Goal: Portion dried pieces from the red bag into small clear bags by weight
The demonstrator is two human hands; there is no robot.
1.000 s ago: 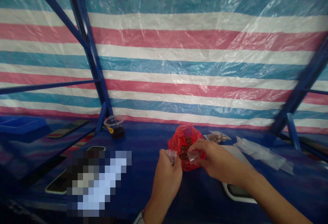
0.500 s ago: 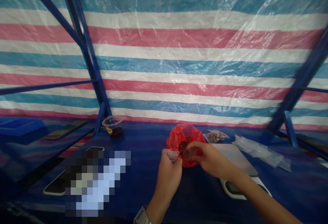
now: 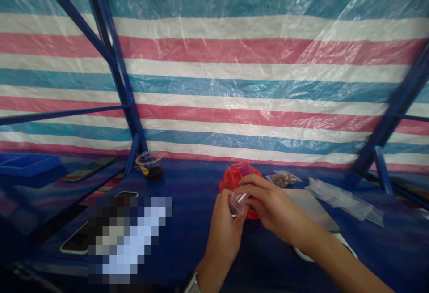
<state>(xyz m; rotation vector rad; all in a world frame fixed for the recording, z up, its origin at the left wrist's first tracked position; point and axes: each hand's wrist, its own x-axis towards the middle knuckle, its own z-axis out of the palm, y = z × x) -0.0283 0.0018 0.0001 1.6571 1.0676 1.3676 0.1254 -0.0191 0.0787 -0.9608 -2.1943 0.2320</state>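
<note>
My left hand (image 3: pixel 225 228) is closed on a small clear plastic bag (image 3: pixel 236 206), holding its mouth upward. In my right hand (image 3: pixel 276 205) is a small shiny cup (image 3: pixel 241 197), tilted into the mouth of that bag. Whether anything is pouring out of the cup cannot be made out. Behind both hands stands a red plastic bag (image 3: pixel 231 176); its contents are mostly hidden by my right hand. A kitchen scale (image 3: pixel 310 208) with a metal plate lies partly under my right forearm.
A filled clear bag (image 3: pixel 284 179) with brown pieces lies behind the scale. Flat clear bags (image 3: pixel 345 200) are spread at the right. A lidded plastic cup (image 3: pixel 150 167) of dark liquid stands back left, a phone (image 3: pixel 75 241) nearer. Blue metal posts (image 3: pixel 117 69) rise at both sides.
My right hand has moved left and up out of the red bag, bringing the small cup to the clear bag. The cup is tipped over now. My left hand has shifted slightly right.
</note>
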